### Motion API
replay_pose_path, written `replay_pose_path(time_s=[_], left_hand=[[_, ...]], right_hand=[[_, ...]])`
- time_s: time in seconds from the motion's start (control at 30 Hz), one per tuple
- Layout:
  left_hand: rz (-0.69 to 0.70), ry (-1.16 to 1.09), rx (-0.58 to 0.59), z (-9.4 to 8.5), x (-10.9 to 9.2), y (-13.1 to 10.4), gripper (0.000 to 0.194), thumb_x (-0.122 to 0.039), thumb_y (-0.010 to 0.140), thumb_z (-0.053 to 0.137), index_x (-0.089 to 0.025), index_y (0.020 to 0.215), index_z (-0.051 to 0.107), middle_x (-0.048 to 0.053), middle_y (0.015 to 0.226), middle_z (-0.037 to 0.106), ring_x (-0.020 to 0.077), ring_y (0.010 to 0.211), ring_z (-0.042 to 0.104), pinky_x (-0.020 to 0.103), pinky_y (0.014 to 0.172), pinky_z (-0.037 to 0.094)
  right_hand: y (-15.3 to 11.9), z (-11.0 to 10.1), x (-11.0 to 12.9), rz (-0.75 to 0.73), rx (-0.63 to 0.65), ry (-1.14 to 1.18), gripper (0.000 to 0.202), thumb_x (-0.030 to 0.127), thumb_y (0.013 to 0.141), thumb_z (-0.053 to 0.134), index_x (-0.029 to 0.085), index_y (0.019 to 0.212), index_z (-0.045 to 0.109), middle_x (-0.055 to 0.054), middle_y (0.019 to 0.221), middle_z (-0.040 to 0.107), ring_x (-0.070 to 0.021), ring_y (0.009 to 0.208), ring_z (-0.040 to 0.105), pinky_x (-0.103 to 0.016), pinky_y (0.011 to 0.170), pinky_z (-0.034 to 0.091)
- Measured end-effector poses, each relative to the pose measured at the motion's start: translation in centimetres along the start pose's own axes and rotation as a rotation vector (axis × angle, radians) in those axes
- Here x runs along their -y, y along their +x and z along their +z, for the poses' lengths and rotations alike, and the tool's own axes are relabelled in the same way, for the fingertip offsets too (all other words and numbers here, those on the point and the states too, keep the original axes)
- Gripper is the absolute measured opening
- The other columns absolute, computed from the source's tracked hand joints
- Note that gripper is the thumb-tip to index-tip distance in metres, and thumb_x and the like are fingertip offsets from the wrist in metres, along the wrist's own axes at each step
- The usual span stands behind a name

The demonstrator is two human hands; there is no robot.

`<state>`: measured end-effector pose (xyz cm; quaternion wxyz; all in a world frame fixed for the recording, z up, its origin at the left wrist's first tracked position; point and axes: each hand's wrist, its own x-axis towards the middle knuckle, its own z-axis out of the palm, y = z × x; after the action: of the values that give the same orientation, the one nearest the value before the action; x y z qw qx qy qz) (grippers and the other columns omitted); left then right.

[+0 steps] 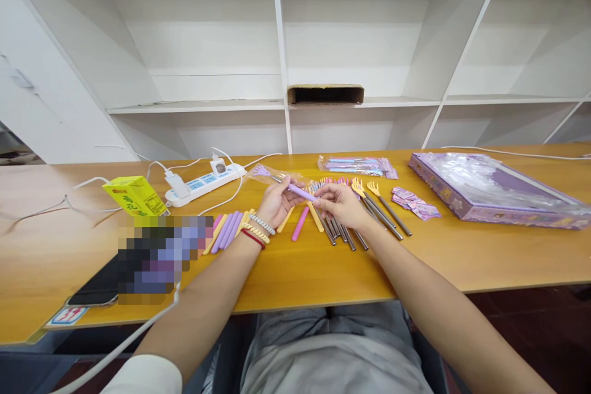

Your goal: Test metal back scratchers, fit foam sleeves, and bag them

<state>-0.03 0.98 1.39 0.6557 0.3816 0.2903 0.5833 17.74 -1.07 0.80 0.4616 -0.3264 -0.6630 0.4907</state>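
Note:
Between my two hands is a purple back scratcher (pixel 301 191), its claw head pointing to the far left inside a clear plastic sleeve (pixel 253 176). My left hand (pixel 276 204) is closed around its middle by the sleeve. At the handle's near end, the fingers of my right hand (pixel 340 203) pinch it. Beneath and right of my hands lie several back scratchers with bare metal stems (pixel 388 215) and yellow or pink claw heads. Loose coloured handles (pixel 228 231) in purple, yellow and pink lie in a row beside my left wrist; a pink handle (pixel 300 223) is between my arms.
Wrapped back scratchers (pixel 355 166) lie at the back, near small purple cards (pixel 415 203). A purple box (pixel 466 206) holding clear plastic stands right. Leftward are a power strip (pixel 205 184) with cables, a yellow carton (pixel 133 196) and a phone (pixel 95 283). White shelves rise behind.

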Motion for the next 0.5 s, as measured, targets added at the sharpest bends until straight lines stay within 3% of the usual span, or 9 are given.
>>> replay_pose_path(time_s=[0.23,0.5], left_hand=[[-0.034,0.037,0.073,0.35,0.43,-0.36,0.017,-0.029,0.082,0.056,-0.012,0.082,0.055,0.010,0.081,0.069,0.0177,0.067,0.067,0.029,0.061,0.055],[-0.002,0.032,0.031,0.60,-0.05,-0.43,0.016,-0.028,0.082,0.056,-0.012,0.082,0.054,0.009,0.077,0.069,0.0178,0.068,0.067,0.029,0.062,0.056]], right_hand=[[-0.14,-0.03,-0.14,-0.062,-0.021,-0.064,0.031,0.039,0.065,0.070,0.016,0.079,0.055,0.003,0.054,0.057,-0.0089,0.042,0.050,-0.020,0.040,0.036],[-0.05,0.13,-0.25,-0.086,-0.046,-0.065,0.033,0.038,0.064,0.072,0.015,0.082,0.057,0.001,0.057,0.058,-0.0089,0.046,0.051,-0.020,0.042,0.039]])
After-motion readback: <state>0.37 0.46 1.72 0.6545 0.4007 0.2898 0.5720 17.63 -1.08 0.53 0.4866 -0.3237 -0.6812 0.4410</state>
